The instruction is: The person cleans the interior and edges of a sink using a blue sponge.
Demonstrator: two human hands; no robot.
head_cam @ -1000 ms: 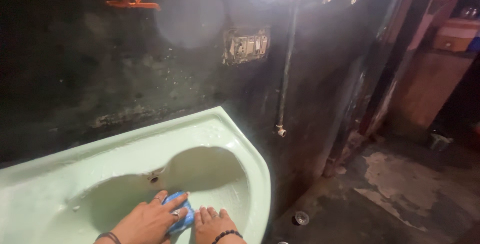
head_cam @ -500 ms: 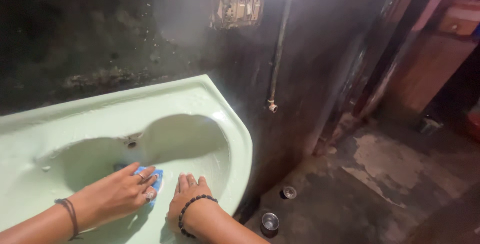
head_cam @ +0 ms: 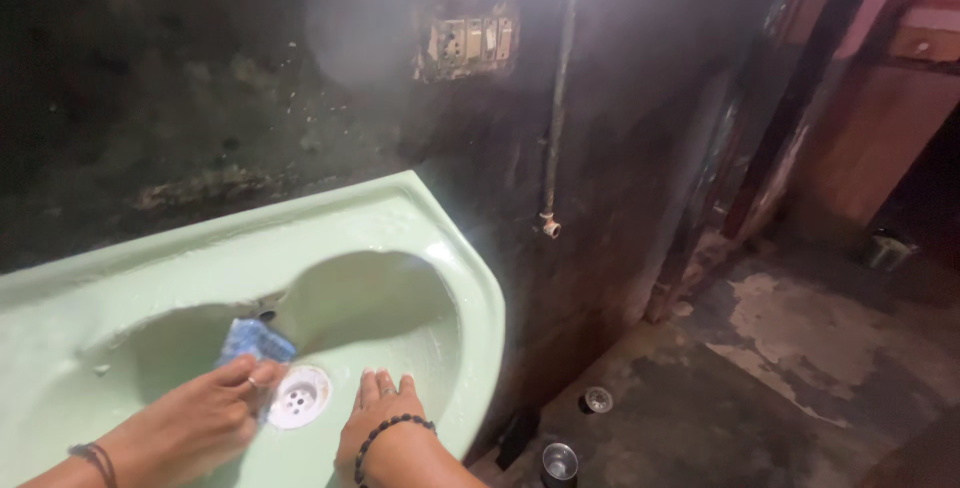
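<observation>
Your left hand is inside the pale green sink, its fingers closed on a blue scrub pad and pressing it against the basin wall. The pad sits at about 10 o'clock from the white drain, just beside it, with your fingertips touching the drain's rim. A ring shows on one finger, and a thin dark band circles that wrist.

Your right hand lies flat on the basin floor at 3 o'clock from the drain, near it but apart, fingers spread open and holding nothing. A bracelet of dark beads wraps the wrist.

Beyond the sink, at 12 o'clock, a dark stained wall carries a switch plate, and a thin pipe runs down beside it to a small fitting. At 4 o'clock from the sink, two small round metal cups stand on the patchy concrete floor. A wooden door frame rises at 2 o'clock.
</observation>
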